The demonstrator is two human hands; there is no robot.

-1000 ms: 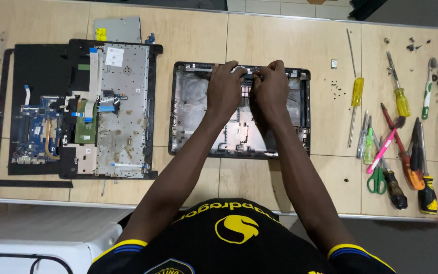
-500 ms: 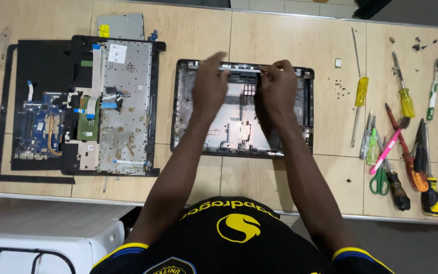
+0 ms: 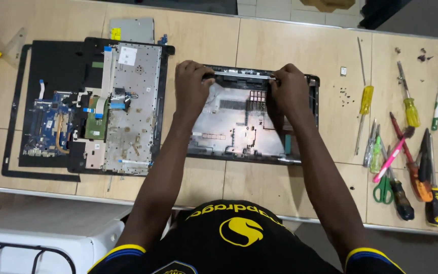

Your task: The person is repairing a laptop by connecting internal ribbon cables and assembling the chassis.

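Observation:
A black laptop bottom case (image 3: 239, 127) lies open-side up on the wooden table in front of me. Along its far edge runs a thin grey strip (image 3: 242, 74). My left hand (image 3: 192, 83) grips the strip's left end at the case's far left corner. My right hand (image 3: 289, 87) pinches the strip's right end near the far right corner. Both hands rest over the case's rear rim, well apart from each other.
To the left lie a metal keyboard frame (image 3: 135, 106), a blue motherboard (image 3: 51, 122) and a black bezel (image 3: 13, 127). Right of the case are yellow-handled screwdrivers (image 3: 366, 99), pliers, green scissors (image 3: 382, 187) and small loose screws (image 3: 348, 92). A grey drive (image 3: 132, 29) sits far left.
My hands have moved apart along the case's far edge, the left one going left and the right one right. The grey strip now shows between them.

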